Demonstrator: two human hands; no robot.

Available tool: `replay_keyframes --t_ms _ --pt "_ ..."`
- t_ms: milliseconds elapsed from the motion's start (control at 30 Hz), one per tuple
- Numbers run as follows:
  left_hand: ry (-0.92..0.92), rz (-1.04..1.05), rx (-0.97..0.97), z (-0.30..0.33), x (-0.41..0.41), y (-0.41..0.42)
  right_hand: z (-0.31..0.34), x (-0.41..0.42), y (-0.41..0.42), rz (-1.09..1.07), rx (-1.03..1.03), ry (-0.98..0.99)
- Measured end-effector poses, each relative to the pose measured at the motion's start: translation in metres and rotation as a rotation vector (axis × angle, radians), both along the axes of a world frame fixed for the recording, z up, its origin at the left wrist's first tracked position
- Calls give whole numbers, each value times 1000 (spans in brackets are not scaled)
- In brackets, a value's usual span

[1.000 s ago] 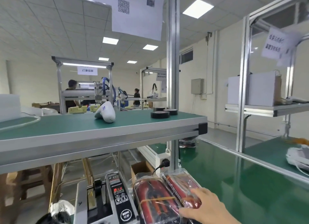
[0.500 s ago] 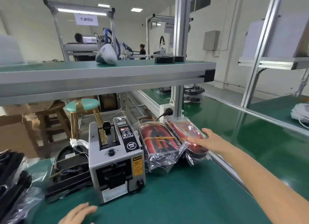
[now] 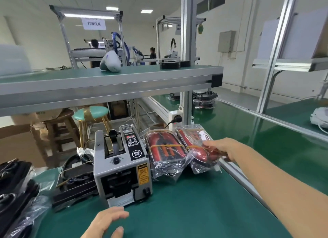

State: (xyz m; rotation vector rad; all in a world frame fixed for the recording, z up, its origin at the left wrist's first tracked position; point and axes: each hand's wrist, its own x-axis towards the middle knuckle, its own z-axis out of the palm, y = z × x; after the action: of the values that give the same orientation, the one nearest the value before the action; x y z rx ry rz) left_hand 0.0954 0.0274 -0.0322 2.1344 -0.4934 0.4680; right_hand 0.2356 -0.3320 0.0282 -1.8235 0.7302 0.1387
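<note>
My right hand (image 3: pixel 224 149) is now gripping the right bag of red cables (image 3: pixel 195 149), lying right of the tape dispenser (image 3: pixel 122 166) beside the second bag (image 3: pixel 165 152). My left hand (image 3: pixel 106 221), fingers spread and holding nothing, is coming nearer the dispenser's front than before.

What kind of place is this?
Probably a factory assembly line: a long green workbench, a grey tape dispenser machine, and a bagged red part that the right hand grips.
</note>
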Motion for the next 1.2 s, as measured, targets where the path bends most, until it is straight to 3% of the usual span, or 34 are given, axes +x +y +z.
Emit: replay_keyframes --t_ms 200,300,367,467,567,667,733,800,933,1000,1100,1200 --pt "50 -6 -49 10 -14 -26 10 -16 2 -64 -33 -282" --pt "-201 -21 104 36 -22 -25 34 -50 -5 -140 -57 -424" --pt "-457 10 202 45 -31 -35 55 -86 -10 -110 85 -454" --pt "-558 22 202 57 -53 -70 69 -139 4 114 333 -340" --pt "-621 -74 310 58 -63 -95 60 -169 37 345 491 -86" --pt "-414 -123 275 64 -65 -84 51 -185 76 582 593 81" --pt "-125 -108 -101 66 -69 -65 46 -187 91 671 520 80" --pt "161 -90 -498 55 -66 -40 41 -190 99 641 229 -106" --pt "377 -11 -758 35 -66 0 30 -203 127 681 -389 -950" --pt "371 13 -804 27 -71 4 21 -207 153 836 -582 -1215" --pt "293 7 -797 25 -78 3 15 -201 183 951 -689 -1189" --pt "221 -56 -746 28 -86 -1 26 -189 198 1052 -415 -953"
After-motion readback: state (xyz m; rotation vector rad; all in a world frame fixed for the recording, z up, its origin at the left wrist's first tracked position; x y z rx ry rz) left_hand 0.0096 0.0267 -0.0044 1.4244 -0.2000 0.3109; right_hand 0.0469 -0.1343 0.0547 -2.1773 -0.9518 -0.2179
